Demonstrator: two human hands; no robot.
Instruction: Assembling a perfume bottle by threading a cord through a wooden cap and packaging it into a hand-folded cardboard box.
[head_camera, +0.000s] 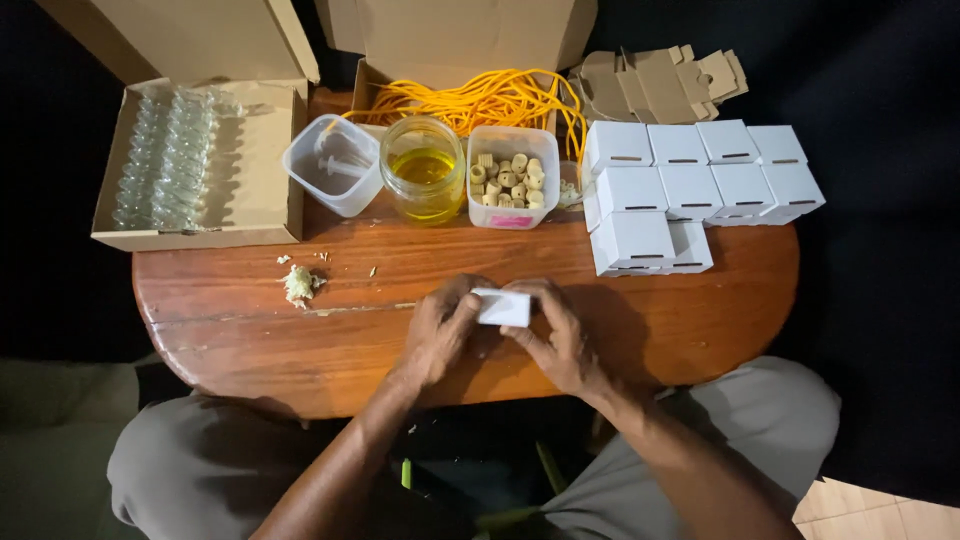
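Wooden table (300, 340); hands (500, 335) around white box (503, 307)

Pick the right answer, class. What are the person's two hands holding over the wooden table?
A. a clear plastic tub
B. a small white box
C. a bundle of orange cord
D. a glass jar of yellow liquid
B: the left hand and right hand both grip a small white box between them, while the jar stands farther back, untouched.

Jar (423, 168) between two tubs (335, 163), boxes (690, 190) right of them.
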